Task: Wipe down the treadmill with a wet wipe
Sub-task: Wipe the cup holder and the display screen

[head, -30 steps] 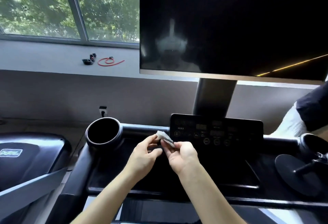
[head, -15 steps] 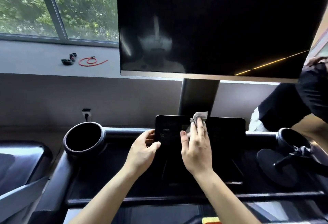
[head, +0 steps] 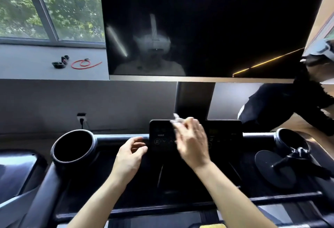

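The treadmill's black control panel (head: 224, 133) stands upright in the middle of the console, below a large dark screen (head: 198, 25). My right hand (head: 191, 141) lies over the panel's middle, blurred by motion, with a small white wet wipe (head: 176, 118) held at its fingertips against the panel's upper edge. My left hand (head: 131, 153) hovers beside the panel's left edge, fingers loosely curled, holding nothing.
Round black cup holders sit at the console's left (head: 73, 146) and right (head: 289, 141). A black disc stand (head: 274, 170) lies on the right tray. A second treadmill (head: 16, 170) is at left. Another person in dark clothes (head: 298, 105) is at right.
My right hand left the left hand, carried the wipe up onto the control panel and is now sweeping leftward across it. My left hand stayed beside the panel's left edge.
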Demonstrator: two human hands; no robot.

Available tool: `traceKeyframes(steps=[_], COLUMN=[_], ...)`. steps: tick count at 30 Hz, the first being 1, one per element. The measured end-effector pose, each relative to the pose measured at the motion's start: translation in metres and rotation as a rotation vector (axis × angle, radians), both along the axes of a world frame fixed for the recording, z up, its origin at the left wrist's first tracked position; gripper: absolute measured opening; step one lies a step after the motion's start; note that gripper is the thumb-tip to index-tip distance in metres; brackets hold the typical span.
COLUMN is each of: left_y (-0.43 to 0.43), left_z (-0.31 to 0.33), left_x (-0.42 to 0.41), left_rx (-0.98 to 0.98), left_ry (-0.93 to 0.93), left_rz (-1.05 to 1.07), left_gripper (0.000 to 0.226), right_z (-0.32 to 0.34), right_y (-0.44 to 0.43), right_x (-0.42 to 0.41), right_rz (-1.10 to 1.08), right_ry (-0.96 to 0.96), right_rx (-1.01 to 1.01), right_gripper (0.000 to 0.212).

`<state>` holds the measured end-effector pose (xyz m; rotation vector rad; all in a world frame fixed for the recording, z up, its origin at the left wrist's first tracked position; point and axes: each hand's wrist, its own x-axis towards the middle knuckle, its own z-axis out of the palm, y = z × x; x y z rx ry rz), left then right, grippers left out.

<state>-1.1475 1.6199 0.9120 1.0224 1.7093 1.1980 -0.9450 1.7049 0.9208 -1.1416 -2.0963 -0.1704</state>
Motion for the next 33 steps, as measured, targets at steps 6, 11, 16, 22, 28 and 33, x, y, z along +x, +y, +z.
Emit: traceKeyframes(steps=[6, 11, 16, 22, 28, 33], left_y=[0.014, 0.027, 0.038, 0.035, 0.022, 0.011], left_z=[0.006, 0.012, 0.012, 0.013, 0.014, 0.005], left_x=[0.003, 0.003, 0.014, 0.024, 0.037, 0.047], left_rx=[0.022, 0.041, 0.028, 0.048, 0.066, 0.086], left_ry=[0.016, 0.072, 0.109, 0.142, 0.235, 0.245], left_rz=[0.001, 0.050, 0.093, 0.121, 0.128, 0.137], left_gripper=[0.026, 0.022, 0.021, 0.023, 0.040, 0.051], right_z=[0.005, 0.012, 0.015, 0.016, 0.000, -0.006], right_y=[0.029, -0.016, -0.017, 0.032, 0.033, -0.008], right_x=[0.077, -0.027, -0.022, 0.109, 0.140, 0.031], right_rz=[-0.549, -0.080, 0.186, -0.215, -0.569, -0.116], right_ry=[0.625, 0.397, 0.067, 0.289, 0.582, 0.329], right_rx=[-0.183, -0.203, -0.193, -0.185, -0.240, -0.237], right_gripper=[0.017, 0.023, 0.017, 0.017, 0.010, 0.013])
